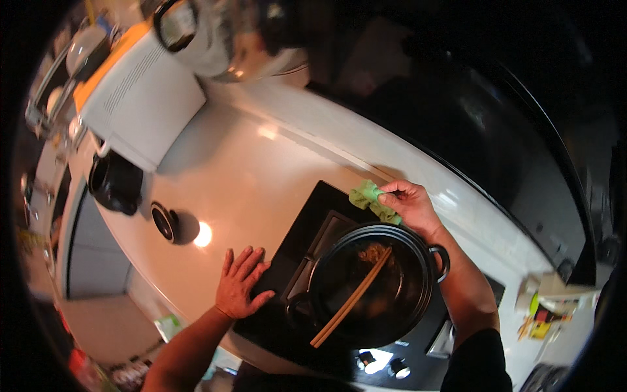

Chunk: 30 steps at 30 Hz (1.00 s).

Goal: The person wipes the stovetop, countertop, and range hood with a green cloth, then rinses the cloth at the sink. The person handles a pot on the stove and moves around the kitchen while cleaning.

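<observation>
My right hand (409,201) grips a crumpled green cloth (366,196) at the far corner of the black cooktop (289,245). On the cooktop stands a dark two-handled pot (338,313) with brown food (374,255) inside. A pair of wooden chopsticks (350,299) lies slanted across the pot, one end in the food and the other past the rim. My left hand (242,286) rests with fingers spread on the pale countertop (215,186), just left of the cooktop, and holds nothing.
A small dark round lid or dish (164,222) stands on the counter to the left. Behind it are a black pot (117,183) and a white box-like appliance (142,103). A raised ledge (343,122) runs along the back. Bottles and packets (543,316) sit at the right.
</observation>
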Available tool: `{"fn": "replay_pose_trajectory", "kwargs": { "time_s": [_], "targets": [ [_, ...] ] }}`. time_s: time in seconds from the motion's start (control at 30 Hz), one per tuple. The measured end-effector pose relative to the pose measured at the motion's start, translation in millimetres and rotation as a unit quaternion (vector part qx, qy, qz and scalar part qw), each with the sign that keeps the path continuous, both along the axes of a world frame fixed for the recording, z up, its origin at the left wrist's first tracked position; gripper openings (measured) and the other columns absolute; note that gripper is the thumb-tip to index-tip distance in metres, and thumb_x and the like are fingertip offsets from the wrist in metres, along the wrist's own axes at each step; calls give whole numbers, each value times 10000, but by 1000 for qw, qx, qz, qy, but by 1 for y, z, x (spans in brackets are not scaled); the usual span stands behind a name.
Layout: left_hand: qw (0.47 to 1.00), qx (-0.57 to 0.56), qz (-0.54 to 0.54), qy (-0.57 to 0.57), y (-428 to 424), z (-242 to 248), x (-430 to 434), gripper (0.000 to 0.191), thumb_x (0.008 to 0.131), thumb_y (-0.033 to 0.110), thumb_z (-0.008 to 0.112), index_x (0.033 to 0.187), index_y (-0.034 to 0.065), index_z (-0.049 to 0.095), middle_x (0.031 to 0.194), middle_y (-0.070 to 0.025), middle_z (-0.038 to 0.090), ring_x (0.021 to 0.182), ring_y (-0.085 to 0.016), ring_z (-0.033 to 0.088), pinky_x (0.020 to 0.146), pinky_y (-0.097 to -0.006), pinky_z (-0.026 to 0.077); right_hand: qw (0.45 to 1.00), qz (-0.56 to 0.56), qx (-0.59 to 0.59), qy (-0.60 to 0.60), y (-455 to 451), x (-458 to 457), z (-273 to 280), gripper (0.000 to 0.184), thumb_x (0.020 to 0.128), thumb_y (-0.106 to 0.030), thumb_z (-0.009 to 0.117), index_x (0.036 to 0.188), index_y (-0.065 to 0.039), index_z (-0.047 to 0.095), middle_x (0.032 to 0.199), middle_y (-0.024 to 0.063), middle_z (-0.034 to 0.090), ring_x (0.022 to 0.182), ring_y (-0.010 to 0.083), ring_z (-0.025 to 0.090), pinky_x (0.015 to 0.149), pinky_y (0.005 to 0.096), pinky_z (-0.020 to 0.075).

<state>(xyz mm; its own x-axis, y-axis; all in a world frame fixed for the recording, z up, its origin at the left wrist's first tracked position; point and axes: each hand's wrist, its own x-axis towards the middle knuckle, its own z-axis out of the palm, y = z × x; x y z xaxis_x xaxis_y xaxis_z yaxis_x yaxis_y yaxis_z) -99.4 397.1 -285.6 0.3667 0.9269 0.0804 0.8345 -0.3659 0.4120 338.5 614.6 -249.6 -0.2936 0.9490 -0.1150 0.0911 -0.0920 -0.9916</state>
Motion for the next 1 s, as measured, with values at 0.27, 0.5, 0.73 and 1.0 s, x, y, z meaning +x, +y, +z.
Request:
{"fn": "replay_pose_trajectory", "kwargs": {
  "time_s": [0.27,0.5,0.73,1.0],
  "targets": [
    [1000,-15,9,-7,2,6,-1,688,956,551,780,1513,165,659,1726,-129,499,1622,-360,426,1366,-646,173,960,183,185,-108,53,-63,2,205,1000,-34,815,1203,-31,790,1237,70,754,1137,185,721,990,314,599],
    [1000,-28,10,-4,4,5,0,694,943,547,794,1504,160,669,1724,-130,506,1616,-372,438,1372,-646,161,847,288,386,-224,36,-82,-15,364,960,-26,774,1323,-50,796,1523,89,697,1389,327,609,1164,439,515],
    [1000,-26,8,2,4,4,1,695,934,558,788,1482,144,681,1711,-144,522,1615,-378,439,1369,-649,165,828,318,383,-258,24,-20,-27,281,1014,-96,720,1277,-60,812,1448,94,741,1237,294,643,1103,448,525],
    [1000,-19,7,12,5,2,2,706,971,566,729,1505,113,641,1705,-177,515,1613,-428,425,1366,-656,138,932,179,114,-295,-82,104,-3,551,1002,-367,808,1455,-70,707,1432,103,668,1339,263,612,1183,412,470]
  ]
}}
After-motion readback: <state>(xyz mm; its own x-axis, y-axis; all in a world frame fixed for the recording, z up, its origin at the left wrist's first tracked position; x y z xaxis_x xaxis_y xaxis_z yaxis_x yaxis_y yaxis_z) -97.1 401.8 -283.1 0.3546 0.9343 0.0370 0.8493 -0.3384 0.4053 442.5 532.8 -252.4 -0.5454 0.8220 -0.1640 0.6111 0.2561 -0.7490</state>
